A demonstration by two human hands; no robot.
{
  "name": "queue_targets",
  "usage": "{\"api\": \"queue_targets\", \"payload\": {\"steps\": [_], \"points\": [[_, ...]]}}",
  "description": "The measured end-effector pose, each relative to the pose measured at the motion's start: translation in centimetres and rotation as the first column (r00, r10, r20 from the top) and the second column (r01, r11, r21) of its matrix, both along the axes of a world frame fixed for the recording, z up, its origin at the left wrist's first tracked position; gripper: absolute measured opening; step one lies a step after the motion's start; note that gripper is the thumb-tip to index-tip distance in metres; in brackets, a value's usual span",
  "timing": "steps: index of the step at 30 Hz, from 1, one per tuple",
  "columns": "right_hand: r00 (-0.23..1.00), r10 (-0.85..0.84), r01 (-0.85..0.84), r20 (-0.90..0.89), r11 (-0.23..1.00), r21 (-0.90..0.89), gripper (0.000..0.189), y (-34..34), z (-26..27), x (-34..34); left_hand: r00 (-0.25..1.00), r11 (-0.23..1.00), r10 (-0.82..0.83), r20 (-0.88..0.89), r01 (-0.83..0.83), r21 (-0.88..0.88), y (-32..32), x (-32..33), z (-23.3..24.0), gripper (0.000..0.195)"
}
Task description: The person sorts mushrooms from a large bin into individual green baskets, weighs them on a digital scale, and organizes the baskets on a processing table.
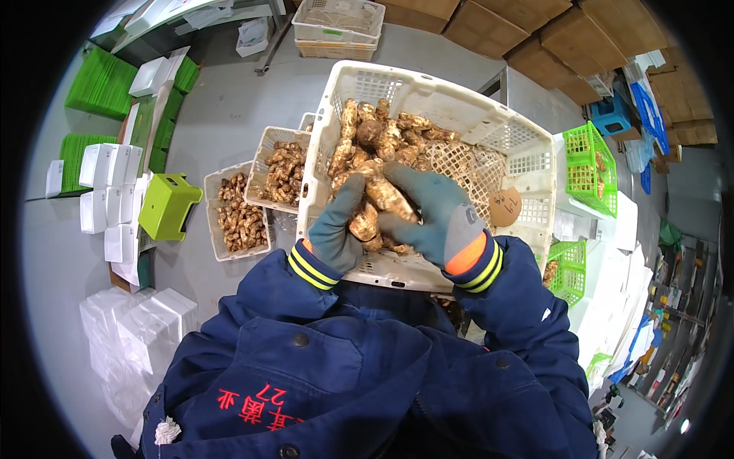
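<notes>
In front of me is a large white perforated plastic crate (430, 77), with thick brown-and-cream mushrooms (390, 135), matsutake-like in shape, heaped at its far left. My left hand (338, 229), in a grey-green coated glove, holds a stubby mushroom (363, 221) between thumb and fingers. Gloved the same way, my right hand (433, 206) grips a longer pale mushroom (389, 194) lying against the first. Both hands are above the crate's near part, close together. The lower fingers of my left hand are partly hidden. A round cardboard tag (505, 207) with handwriting lies at the crate's right side.
Two smaller crates of mushrooms, a nearer-in one (278, 135) and an outer one (238, 252), sit at left. Beyond them is a lime-green stool (166, 206). Green baskets (590, 166) stand at right beside a white-covered table (608, 287). Cardboard boxes (487, 26) line the back.
</notes>
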State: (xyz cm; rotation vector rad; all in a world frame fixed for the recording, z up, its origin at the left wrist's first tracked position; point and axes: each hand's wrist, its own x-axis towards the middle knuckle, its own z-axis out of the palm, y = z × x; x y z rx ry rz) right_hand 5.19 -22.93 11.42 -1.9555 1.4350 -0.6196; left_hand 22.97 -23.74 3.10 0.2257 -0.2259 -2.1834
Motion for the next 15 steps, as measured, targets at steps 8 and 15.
{"api": "queue_targets", "payload": {"steps": [8, 15], "points": [[0.961, -0.071, 0.079, 0.266, 0.997, -0.02, 0.055, 1.1, -1.2, 1.0, 0.992, 0.998, 0.069, 0.105, -0.067, -0.02, 0.9, 0.0, -1.4, 0.031], [0.99, 0.009, 0.015, 0.14, 0.986, -0.163, 0.057, 1.2, -0.9, 1.8, 0.985, 0.983, 0.015, -0.169, 0.016, 0.184, 0.5, -0.2, -3.2, 0.034]]}}
